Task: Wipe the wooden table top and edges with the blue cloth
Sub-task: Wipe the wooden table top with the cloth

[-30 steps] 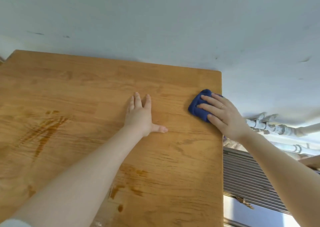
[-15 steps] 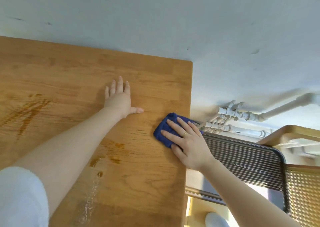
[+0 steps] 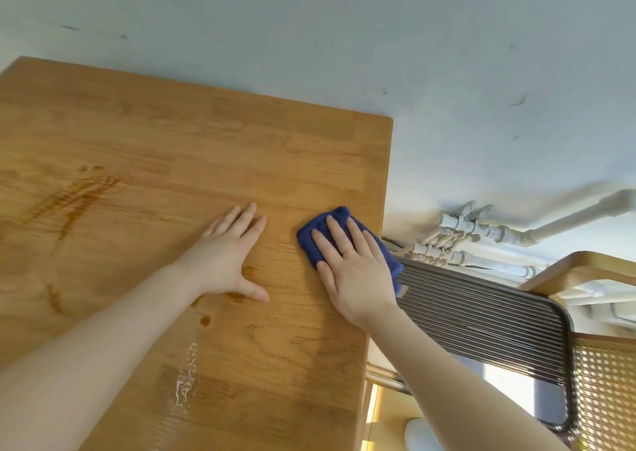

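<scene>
Wiping near right edge of wooden table [image 3: 241, 147] | right hand [image 3: 354, 268] flat, fingers straight, pressing blue cloth [image 3: 309, 233] at centre right of frame | left hand [image 3: 223, 257] spread open, bracing, holding nothing | best: even pressure, overlapping strokes toward brown streaks [image 3: 74, 202] at left

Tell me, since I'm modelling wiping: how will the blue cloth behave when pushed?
The cloth looks soft and floppy, bunched under the right hand. It likely slides easily on the smooth table. One end overhangs the edge and may droop.
</scene>
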A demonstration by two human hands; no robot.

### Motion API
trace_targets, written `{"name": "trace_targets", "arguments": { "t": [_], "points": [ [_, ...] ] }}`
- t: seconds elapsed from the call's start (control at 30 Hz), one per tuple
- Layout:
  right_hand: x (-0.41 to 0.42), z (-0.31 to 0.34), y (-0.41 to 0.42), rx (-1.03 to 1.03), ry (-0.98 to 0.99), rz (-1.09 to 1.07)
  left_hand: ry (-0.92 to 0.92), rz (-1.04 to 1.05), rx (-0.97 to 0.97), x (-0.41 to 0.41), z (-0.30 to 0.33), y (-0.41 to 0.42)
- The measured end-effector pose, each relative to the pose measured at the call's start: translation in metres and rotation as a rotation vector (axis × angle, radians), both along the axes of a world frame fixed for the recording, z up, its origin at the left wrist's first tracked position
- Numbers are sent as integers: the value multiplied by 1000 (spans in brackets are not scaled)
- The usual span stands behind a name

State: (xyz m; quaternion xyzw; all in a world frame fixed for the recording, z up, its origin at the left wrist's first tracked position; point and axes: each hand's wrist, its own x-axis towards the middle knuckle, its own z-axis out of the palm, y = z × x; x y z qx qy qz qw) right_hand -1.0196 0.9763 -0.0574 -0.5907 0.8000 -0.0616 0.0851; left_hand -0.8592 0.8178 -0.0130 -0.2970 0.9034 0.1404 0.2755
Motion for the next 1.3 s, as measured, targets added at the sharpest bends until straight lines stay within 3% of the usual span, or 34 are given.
{"name": "trace_targets", "arguments": {
  "t": [0.13,0.33,0.47,0.63,0.77,0.97,1.13,1.2,1.3],
  "points": [
    [0,-1,-5,30,18,74,-27,-23,-36,-9,1,-2],
    [-51,-6,-86,52,8,-183,113,95,-11,-5,-8,2],
    [-48,-5,-82,62,16,-194,183,177,17,-10,-1,0],
    [7,-4,-36,28,9,-75,131,112,-107,-24,6,0],
    [-4,-6,-51,15,21,7,117,122,-116,-25,0,5],
    [-26,-7,-113,45,25,-227,139,44,-73,-10,2,-19],
    [19,-4,-74,-9,3,-91,134,-83,-108,5,1,-20],
    [41,-2,-60,10,-30,-112,143,-60,-60,5,1,-20],
    [43,-1,-59,25,-12,-92,201,83,193,5,12,-38]
  ]
}}
